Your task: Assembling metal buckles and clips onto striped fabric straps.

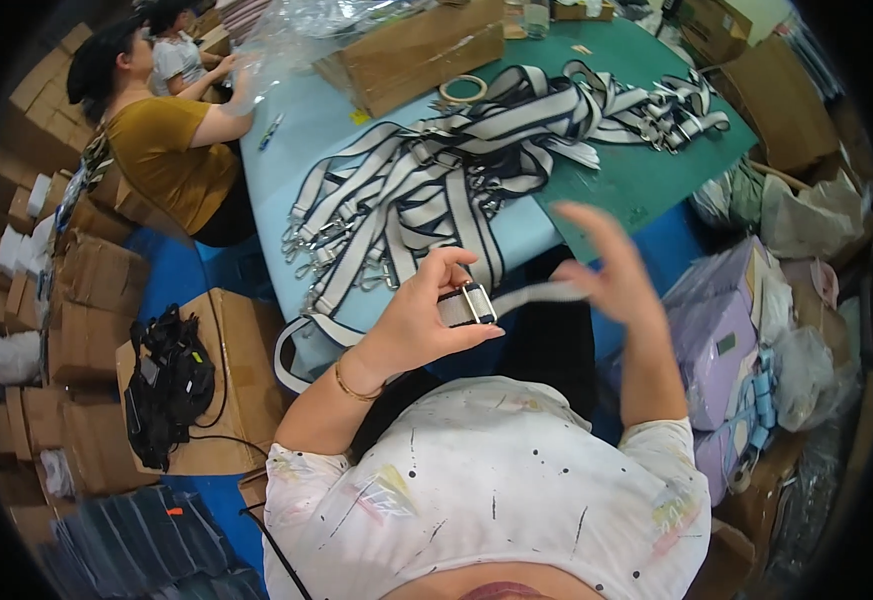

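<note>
My left hand pinches a webbing strap, white with dark edges, at a rectangular metal buckle. The strap's pale tail stretches from the buckle toward my right hand. That hand is smeared by motion; its thumb and forefinger look apart, but I cannot make out whether other fingers grip the tail. Just beyond both hands, a tangled heap of similar straps with metal hooks and buckles covers much of the table. One strap loop hangs over the near edge by my left forearm.
The table has a green mat, a cardboard box and a tape roll. A co-worker in a mustard top sits at left. Black straps lie on a carton; purple bags are stacked at right.
</note>
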The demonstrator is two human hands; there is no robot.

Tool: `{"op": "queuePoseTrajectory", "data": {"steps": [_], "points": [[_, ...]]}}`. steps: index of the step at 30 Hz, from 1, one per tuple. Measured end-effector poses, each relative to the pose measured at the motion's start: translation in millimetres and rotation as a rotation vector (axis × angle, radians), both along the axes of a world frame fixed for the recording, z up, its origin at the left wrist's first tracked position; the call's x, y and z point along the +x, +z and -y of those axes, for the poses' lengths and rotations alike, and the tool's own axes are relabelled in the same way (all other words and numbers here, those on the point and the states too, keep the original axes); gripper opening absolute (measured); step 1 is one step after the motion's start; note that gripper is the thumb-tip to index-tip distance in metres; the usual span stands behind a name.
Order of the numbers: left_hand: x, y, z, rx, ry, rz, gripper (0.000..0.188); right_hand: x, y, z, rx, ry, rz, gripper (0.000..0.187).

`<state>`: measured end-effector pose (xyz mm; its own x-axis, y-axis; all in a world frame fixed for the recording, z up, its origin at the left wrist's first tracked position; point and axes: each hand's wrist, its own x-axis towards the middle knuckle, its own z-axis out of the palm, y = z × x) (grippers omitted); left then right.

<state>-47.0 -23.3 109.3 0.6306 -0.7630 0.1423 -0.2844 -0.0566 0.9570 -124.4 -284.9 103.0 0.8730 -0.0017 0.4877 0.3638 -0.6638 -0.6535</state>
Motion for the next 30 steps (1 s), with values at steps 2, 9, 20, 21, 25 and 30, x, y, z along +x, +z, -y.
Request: {"op": "queuePoseTrajectory", "data": {"steps": [2, 9, 20, 21, 25, 30], "points": [[-5.2, -11.8, 15.9, -0.087, -0.028, -0.054, 0.068, -5.4, -7.9, -36.3, 0.036, 0.242, -0.119, 0.077], [-9.3, -21.5, 16.1, -0.146, -0.251, -0.310, 0.049, -20.3, -37.2, -48.9, 0.531, 0.288, -0.247, 0.050], [-5.8, -47.0, -4.0, 0.037, -0.145, -0.430, 0.018, -27.5, -25.7, -36.3, 0.313, 0.239, -0.282, 0.058], [-8.7, -49.2, -3.2, 0.026, -0.142, -0.517, 0.019, -26.7, -24.7, -36.4, 0.304, 0.271, -0.223, 0.057], [-15.8, -61.4, -0.9, -0.070, -0.206, -0.684, 0.020, -25.3, -28.0, -40.3, 0.350, 0.351, -0.099, 0.056], [-20.0, -60.8, 5.1, -0.116, -0.223, -0.773, 0.017, -20.5, -35.5, -41.3, 0.381, 0.419, -0.187, 0.057]]}}
